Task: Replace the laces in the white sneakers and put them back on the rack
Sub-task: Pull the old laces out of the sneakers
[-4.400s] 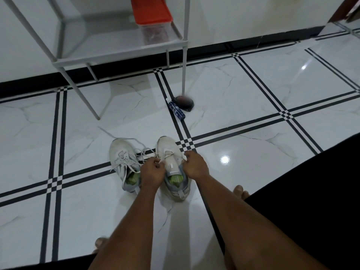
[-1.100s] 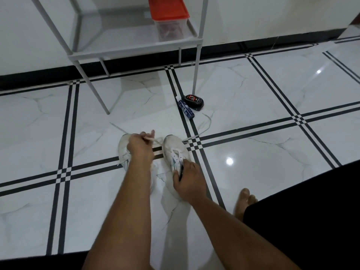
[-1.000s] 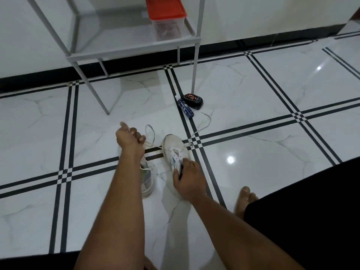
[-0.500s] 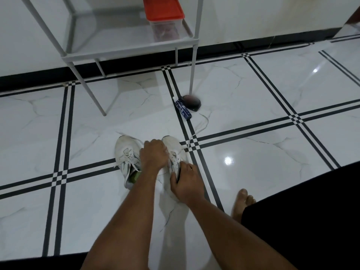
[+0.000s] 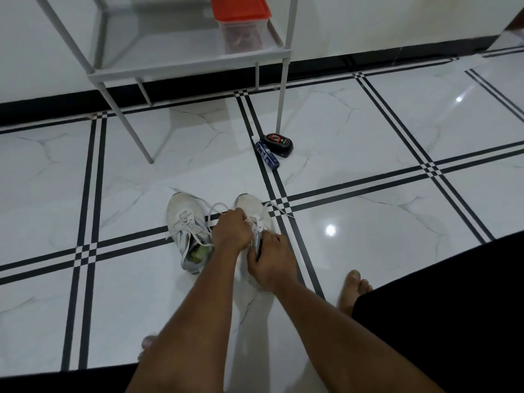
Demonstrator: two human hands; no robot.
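Sneaker (image 5: pixel 249 207) lace (image 5: pixel 276 208) gripped, both hands.

This looks like a room in a home, likely an entry or hallway. The floor (image 5: pixel 354 131) is glossy white marble-look tile with black double stripes, meeting a white wall (image 5: pixel 368 21) with a black skirting strip. A white metal rack (image 5: pixel 181 65) stands against the wall, a red-lidded plastic box (image 5: pixel 241 24) on its shelf. A bare foot (image 5: pixel 353 290) rests on the tiles.

Two white sneakers (image 5: pixel 185 219) side by side on tiled floor, toes away — laces (image 5: pixel 218 208) loose, right one gripped.
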